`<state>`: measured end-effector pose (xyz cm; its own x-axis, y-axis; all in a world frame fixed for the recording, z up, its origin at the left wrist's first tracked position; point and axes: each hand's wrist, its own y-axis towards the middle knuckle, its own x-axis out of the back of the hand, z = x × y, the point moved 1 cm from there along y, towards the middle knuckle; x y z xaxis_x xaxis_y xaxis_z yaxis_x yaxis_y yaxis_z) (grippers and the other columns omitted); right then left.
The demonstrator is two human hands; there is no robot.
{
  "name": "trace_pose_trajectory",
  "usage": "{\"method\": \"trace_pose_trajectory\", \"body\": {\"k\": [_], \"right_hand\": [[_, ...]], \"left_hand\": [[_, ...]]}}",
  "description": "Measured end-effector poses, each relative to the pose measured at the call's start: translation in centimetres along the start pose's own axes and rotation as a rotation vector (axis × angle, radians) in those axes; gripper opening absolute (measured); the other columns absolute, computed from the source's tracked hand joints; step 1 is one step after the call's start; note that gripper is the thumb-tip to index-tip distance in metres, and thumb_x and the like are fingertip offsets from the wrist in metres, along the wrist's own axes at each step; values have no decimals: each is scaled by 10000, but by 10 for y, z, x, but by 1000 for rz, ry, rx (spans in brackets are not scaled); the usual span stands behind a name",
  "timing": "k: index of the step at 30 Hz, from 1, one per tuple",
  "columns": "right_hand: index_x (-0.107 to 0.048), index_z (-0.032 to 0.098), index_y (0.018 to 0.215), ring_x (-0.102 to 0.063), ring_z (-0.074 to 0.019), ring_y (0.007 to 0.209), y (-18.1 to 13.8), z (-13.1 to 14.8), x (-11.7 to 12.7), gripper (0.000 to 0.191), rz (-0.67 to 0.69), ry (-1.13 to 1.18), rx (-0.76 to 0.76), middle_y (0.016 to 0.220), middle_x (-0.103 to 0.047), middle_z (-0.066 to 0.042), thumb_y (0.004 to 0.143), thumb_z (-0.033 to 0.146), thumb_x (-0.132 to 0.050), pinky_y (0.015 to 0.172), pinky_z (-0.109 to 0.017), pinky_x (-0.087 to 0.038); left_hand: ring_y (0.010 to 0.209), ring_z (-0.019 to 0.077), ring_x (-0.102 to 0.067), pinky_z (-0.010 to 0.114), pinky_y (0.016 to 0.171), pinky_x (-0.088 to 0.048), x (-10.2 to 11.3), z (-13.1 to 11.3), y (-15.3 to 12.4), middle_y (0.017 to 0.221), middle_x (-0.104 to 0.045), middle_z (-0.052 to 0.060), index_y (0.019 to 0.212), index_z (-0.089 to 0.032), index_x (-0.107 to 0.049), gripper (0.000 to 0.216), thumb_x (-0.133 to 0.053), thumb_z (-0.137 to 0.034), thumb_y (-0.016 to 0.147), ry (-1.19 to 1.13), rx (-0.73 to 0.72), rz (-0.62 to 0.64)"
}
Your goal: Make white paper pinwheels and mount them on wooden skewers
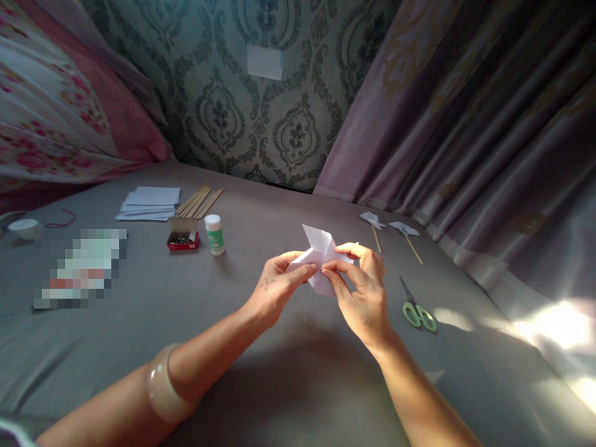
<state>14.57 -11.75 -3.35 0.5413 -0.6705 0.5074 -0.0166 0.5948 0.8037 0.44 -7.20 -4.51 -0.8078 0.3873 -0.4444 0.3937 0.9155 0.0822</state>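
Observation:
A folded white paper piece (320, 249) is held above the grey cloth surface (139, 323) between both hands. My left hand (274, 287) pinches its left side with thumb and fingers closed. My right hand (362, 290) pinches the middle and right side, fingers curled round the paper. A pale bangle (164, 385) sits on my left forearm.
Green-handled scissors (418, 311) lie right of my hands. Two finished paper pinwheels on sticks (375, 225) (406, 233) lie beyond. Further left are a white glue bottle (215, 234), a red pin box (183, 236), wooden sticks (200, 201), a stack of white paper (149, 203) and a small white dish (24, 228). Curtains hang right.

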Motion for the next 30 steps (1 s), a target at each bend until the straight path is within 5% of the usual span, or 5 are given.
{"method": "trace_pose_trajectory", "body": {"k": [30], "right_hand": [[-706,262,811,-518,-242,1052,0,-4,0,120,57,125,-140,1112,-582,-64,853,343,-628,958,-478,-412]], "left_hand": [[676,141,-561,251,672,-406,2,1,0,749,-693,28,800,-161,-758,242,-787,-335,634,48,-16,-30]]}}
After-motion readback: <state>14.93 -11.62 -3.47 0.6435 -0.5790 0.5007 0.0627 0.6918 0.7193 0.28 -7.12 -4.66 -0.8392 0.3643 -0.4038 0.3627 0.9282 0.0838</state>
